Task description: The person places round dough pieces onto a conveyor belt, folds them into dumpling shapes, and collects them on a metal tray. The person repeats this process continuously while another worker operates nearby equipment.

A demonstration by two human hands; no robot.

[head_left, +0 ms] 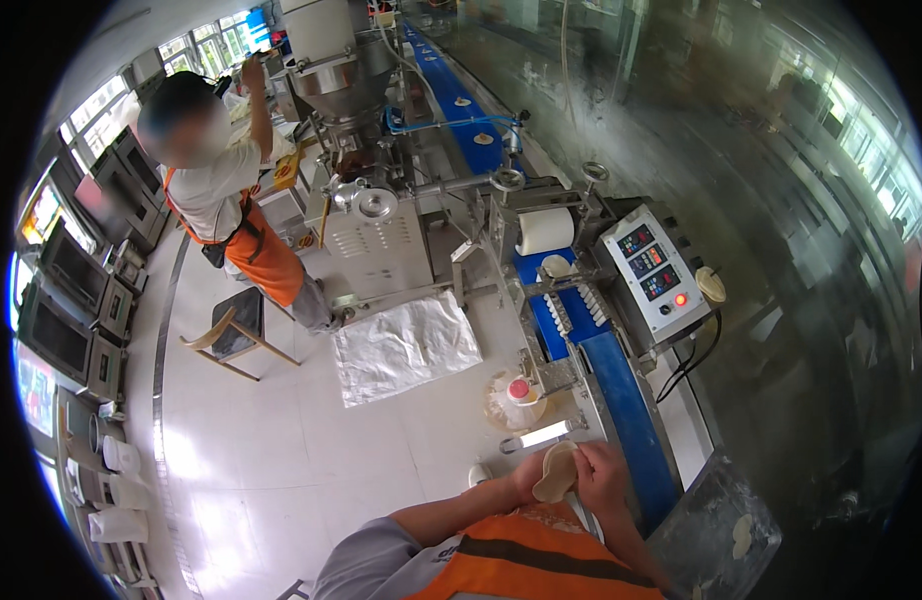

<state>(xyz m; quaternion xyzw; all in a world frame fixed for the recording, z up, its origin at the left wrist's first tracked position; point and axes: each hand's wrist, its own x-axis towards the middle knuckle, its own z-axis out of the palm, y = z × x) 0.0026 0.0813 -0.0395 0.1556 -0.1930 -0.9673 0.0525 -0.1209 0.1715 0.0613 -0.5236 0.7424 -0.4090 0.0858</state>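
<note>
left hand [529, 476] and right hand [601, 472] together, both holding a flat dough round [558, 470] | beside the blue belt [631, 425] | bottle with red cap [521, 393] near

Bright daylight from left windows [101, 110]; floor glare, fisheye-bent edges.

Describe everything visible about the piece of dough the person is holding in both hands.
The piece of dough is a pale cream, flat, roughly oval disc with a soft, floury look. It is held tilted, nearly on edge, between the left hand and the right hand, fingers pressing its rim on both sides. It sits beside the near end of the blue conveyor belt, not touching it.
</note>
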